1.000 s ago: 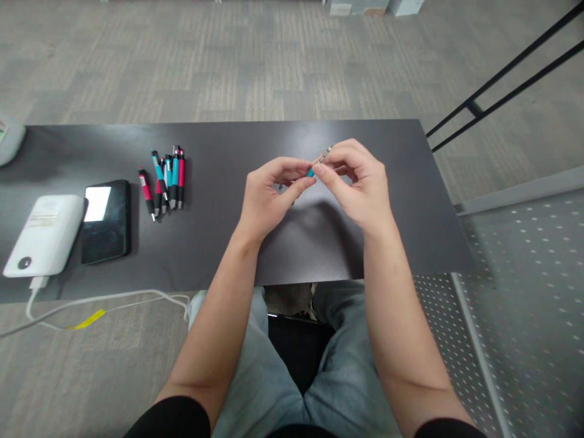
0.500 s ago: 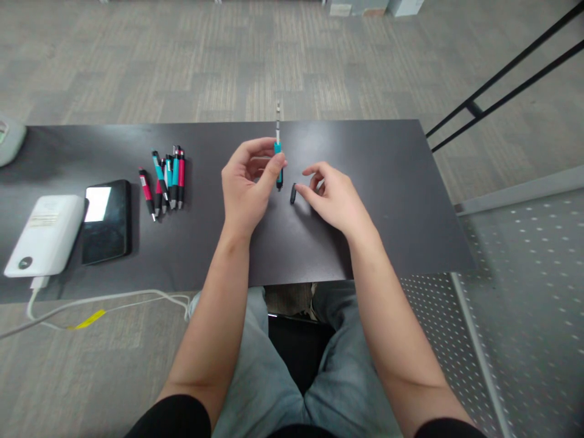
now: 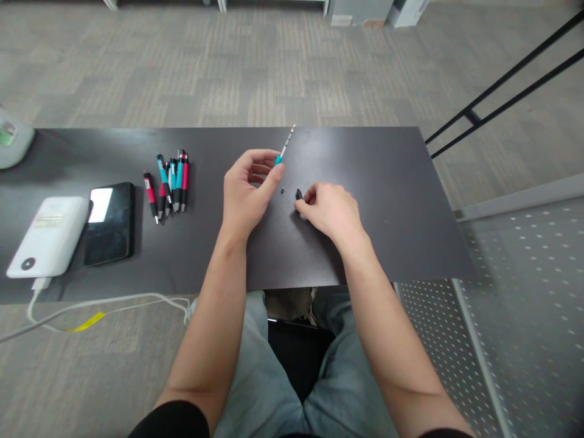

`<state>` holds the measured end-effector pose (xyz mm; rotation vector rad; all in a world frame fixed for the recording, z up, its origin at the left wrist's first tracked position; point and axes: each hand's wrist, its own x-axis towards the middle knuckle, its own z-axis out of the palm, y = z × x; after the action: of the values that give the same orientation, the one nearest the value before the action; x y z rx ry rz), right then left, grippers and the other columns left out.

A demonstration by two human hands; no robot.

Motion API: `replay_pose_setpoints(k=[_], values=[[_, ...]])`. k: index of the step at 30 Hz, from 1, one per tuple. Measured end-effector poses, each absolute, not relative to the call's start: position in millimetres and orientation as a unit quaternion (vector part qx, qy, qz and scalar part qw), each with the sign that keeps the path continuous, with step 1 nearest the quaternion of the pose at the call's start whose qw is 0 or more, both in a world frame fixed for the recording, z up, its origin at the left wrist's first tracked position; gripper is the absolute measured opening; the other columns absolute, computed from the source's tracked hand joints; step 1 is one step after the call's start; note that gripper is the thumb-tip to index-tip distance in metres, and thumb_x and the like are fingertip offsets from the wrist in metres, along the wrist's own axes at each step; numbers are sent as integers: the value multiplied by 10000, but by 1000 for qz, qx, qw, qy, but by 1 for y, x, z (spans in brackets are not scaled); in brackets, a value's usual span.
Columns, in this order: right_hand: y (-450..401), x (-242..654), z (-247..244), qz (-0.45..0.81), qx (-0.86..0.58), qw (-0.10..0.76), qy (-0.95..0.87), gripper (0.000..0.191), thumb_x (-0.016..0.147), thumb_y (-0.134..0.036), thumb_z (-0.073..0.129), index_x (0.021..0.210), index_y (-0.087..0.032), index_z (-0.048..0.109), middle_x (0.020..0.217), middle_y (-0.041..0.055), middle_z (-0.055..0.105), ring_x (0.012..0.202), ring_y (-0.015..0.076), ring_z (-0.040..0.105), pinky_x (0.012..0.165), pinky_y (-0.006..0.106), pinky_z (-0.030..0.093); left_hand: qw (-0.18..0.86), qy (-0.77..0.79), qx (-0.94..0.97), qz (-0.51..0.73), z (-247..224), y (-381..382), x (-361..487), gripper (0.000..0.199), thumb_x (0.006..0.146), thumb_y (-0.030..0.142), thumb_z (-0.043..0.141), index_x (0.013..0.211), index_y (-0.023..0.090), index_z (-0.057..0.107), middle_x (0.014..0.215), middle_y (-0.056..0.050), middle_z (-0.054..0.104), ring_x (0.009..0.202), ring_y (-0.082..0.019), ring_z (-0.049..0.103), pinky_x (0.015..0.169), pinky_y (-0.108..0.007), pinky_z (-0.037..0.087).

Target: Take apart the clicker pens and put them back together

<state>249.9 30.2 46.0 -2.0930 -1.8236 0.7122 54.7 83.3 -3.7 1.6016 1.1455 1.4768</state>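
Note:
My left hand [image 3: 250, 188] pinches a turquoise pen barrel [image 3: 278, 160] between thumb and fingers. A thin pale rod [image 3: 287, 141] sticks out of its upper end, leaning to the right; the barrel's lower part is hidden behind the hand. My right hand [image 3: 331, 207] is closed around a short black pen part [image 3: 298, 194], low over the table, with only the part's top showing. Between the hands lies a tiny dark piece [image 3: 282, 190], too small to make out.
Several red and turquoise pens [image 3: 177, 182] with black grips lie in a group on the dark table [image 3: 410, 213]. Further left are a black phone-like device [image 3: 109, 228] and a white power bank [image 3: 49, 237] with a cable [image 3: 114, 300]. A black metal frame [image 3: 474, 115] stands beyond the right edge.
The turquoise barrel has tilted rightward and sits lower behind my left hand. My right hand has moved slightly down, its fingers closing more around the black part. The tiny piece now shows on the table.

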Motion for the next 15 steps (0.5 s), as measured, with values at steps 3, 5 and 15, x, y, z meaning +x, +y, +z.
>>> replay_pose_setpoints(k=[3,5,15], values=[[34,261,41,273,-713,182,-619,194,988,-360,913,847,-313,788,1031,167,917,1118,466,904,1021,594,717,332,436,617,565,-5,83,54,352,1070,590,991,1177,283,854,1061,-26,859,908,-200,795,784,-325,630],[38,273,33,323,-686,246,-604,212,950,-328,943,840,-312,764,945,125,902,1045,429,914,966,552,738,333,438,618,562,-5,83,53,360,1062,597,989,1183,284,857,1063,-27,860,905,-199,794,779,-324,626],[46,313,13,506,-544,462,-484,510,779,-567,1186,946,-305,782,861,19,823,825,243,814,692,351,723,345,457,642,509,4,78,56,372,992,596,996,1133,277,869,1082,-32,883,925,-219,805,833,-368,671]])
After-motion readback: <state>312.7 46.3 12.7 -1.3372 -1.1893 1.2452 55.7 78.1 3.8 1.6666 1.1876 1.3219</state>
